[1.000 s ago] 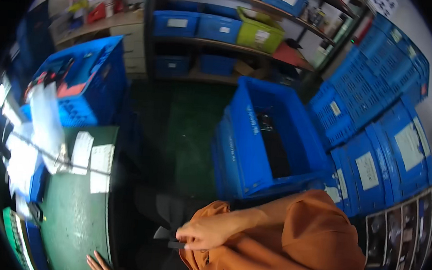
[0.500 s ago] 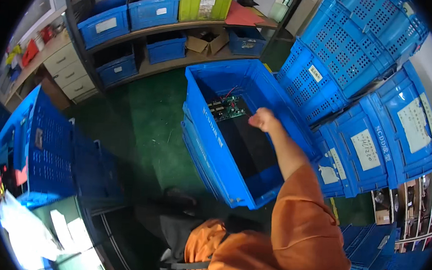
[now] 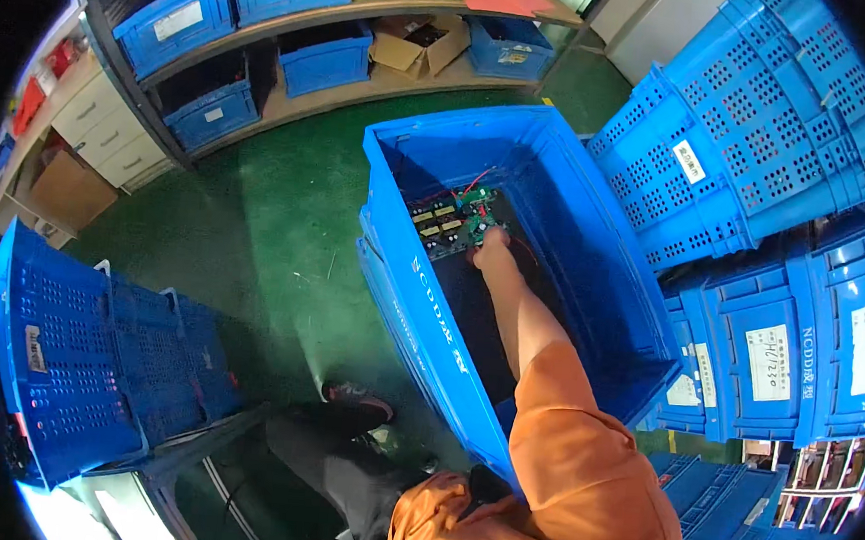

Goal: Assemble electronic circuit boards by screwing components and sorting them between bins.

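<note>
My right arm reaches down into a large deep blue crate [image 3: 591, 231]. At the far end of the crate's dark bottom lies a green circuit board [image 3: 442, 228] with yellow and black components and a red wire [image 3: 476, 181]. My right hand [image 3: 491, 248] is at the board's near right edge, its fingers closed around a part of it. The fingertips are partly hidden by the hand itself. My left hand is out of sight.
Stacked blue crates [image 3: 732, 141] rise on the right, with lidded, labelled ones [image 3: 738, 342] below. Shelves with blue bins [image 3: 325, 62] and an open cardboard box [image 3: 408, 53] stand at the back. Perforated blue crates [image 3: 76, 345] are on the left. Green floor [image 3: 285, 230] lies between.
My right hand has moved left and down from beside the circuit board onto its edge, and its fingers have closed there. The view has shifted closer to the crate.
</note>
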`<state>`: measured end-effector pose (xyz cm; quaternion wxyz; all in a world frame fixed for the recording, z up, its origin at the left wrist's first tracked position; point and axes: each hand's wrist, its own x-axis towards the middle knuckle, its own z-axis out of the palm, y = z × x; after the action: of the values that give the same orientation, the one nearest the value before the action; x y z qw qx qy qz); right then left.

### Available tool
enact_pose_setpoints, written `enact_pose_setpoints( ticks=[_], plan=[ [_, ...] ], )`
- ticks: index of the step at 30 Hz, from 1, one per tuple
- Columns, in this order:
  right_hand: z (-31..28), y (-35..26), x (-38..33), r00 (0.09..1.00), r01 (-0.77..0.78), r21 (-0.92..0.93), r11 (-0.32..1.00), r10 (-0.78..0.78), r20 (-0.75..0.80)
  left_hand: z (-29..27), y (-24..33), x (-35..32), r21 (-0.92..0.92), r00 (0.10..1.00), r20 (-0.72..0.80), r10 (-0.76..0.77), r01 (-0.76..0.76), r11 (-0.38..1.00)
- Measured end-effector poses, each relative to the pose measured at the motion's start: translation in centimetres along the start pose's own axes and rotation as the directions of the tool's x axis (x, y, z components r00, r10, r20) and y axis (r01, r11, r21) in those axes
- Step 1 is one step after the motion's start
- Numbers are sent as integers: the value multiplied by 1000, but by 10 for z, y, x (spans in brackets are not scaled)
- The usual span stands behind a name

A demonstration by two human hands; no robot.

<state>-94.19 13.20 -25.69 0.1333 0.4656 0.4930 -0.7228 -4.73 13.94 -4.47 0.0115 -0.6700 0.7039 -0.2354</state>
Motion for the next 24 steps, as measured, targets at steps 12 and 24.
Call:
enact_pose_setpoints(
  ticks=[12,24],
  plan=[
    [-8,-22,40,997,23,129,991,-31,64,7,17,6,-45,992,-48,117,-119,992],
    [-14,-5,16,959,252,22,967,-253,130,51,-31,-15,-100,981,-145,130,-145,984]
  ],
)
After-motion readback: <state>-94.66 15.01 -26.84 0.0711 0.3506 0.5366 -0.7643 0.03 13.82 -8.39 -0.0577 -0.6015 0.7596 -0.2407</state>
